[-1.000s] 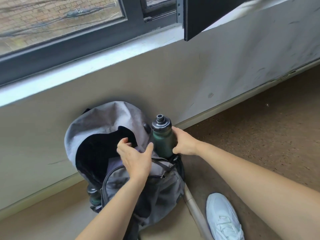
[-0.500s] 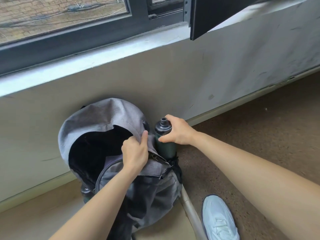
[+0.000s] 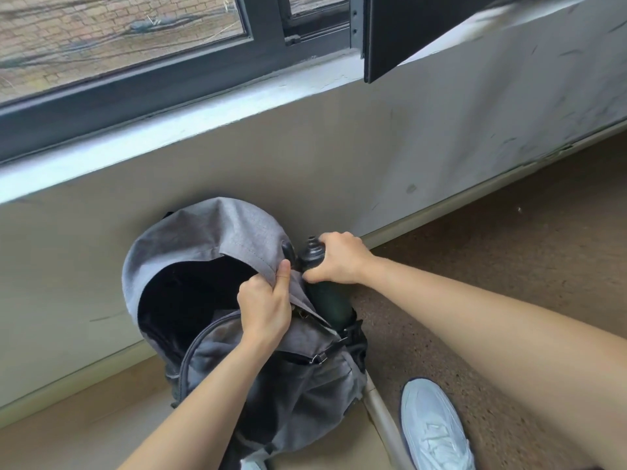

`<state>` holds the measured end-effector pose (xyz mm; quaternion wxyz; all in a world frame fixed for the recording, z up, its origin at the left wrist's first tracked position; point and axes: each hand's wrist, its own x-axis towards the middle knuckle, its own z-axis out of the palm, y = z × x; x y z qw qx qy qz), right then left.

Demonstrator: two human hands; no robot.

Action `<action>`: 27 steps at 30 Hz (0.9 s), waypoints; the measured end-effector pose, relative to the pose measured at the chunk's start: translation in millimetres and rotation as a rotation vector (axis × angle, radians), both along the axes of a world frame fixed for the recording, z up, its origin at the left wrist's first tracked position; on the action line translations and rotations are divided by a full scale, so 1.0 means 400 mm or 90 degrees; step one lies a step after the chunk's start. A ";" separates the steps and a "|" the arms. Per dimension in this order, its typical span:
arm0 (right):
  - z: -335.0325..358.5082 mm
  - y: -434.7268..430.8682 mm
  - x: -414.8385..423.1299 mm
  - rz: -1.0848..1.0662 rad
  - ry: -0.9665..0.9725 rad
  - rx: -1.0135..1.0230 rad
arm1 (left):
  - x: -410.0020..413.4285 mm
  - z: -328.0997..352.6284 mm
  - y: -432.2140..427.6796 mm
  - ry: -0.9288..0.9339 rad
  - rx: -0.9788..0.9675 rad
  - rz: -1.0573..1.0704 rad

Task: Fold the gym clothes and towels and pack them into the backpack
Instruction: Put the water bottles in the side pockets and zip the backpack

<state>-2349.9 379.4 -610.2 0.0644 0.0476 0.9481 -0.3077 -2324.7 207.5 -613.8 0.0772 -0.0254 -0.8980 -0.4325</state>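
Leaning against the wall (image 3: pixel 305 147), the grey backpack (image 3: pixel 203 235) stands open, its dark interior just left of the left hand's fingers. The left hand (image 3: pixel 264 310) pinches the flap edge, thumb uppermost. The right hand (image 3: pixel 341 259) curls round the top of a dark green bottle (image 3: pixel 330 301), whose body sits in the side pocket below those fingers.

The backpack (image 3: pixel 217 239) leans against the wall (image 3: pixel 339 147), a bottle (image 3: pixel 327 300) in its right side pocket, a shoe (image 3: pixel 434 425) front-right
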 end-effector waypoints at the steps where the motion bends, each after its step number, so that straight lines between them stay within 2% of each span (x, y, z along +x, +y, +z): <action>1: 0.012 0.010 0.006 0.083 -0.017 -0.041 | 0.001 -0.009 0.001 -0.002 0.020 0.001; 3: 0.029 0.026 0.012 0.212 -0.058 -0.064 | 0.003 -0.022 0.000 -0.005 0.039 0.006; 5: 0.034 0.028 0.012 0.262 -0.071 -0.029 | 0.005 -0.026 -0.007 0.004 0.042 0.011; 10: -0.006 -0.030 0.031 0.073 0.019 0.164 | -0.004 -0.014 -0.030 0.030 0.010 0.017; 11: -0.019 -0.037 0.031 0.075 0.025 0.166 | -0.005 -0.016 -0.033 0.026 0.013 0.017; 15: -0.028 -0.010 0.032 0.241 -0.034 0.029 | 0.018 -0.023 -0.022 0.024 0.058 0.017; 18: -0.044 0.021 0.032 0.262 -0.112 -0.061 | 0.016 -0.027 -0.025 0.035 0.059 0.025; 20: -0.054 0.046 0.038 0.226 -0.227 -0.226 | 0.006 -0.035 -0.041 0.039 0.052 0.023; 22: -0.066 0.073 0.047 0.109 -0.301 -0.370 | 0.004 -0.040 -0.054 0.042 0.046 0.020; 23: -0.079 0.084 0.050 0.026 -0.295 -0.386 | 0.007 -0.039 -0.056 0.039 0.051 0.023; 25: -0.117 0.094 0.063 -0.113 -0.276 -0.320 | 0.013 -0.041 -0.056 0.037 0.055 0.030; 27: -0.157 0.090 0.082 -0.155 -0.325 -0.281 | 0.017 -0.043 -0.052 0.035 0.052 0.040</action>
